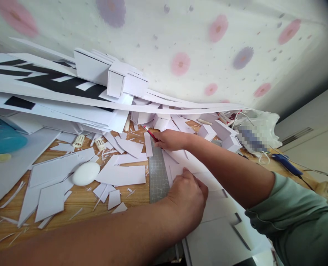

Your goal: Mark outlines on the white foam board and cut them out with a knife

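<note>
My right hand is closed around a slim red pencil-like tool, above the upper part of a grey cutting mat. Closer to me, my left hand has its fingers curled down at the edge of white foam board pieces lying over the mat; whether it pinches anything is hidden beneath the fingers. Cut white pieces lie just left of the mat.
A white egg-shaped object rests among scraps on the wooden table. Stacked white and black boards stand at the back left. On the right are a plastic bag and a blue glue gun with its cord.
</note>
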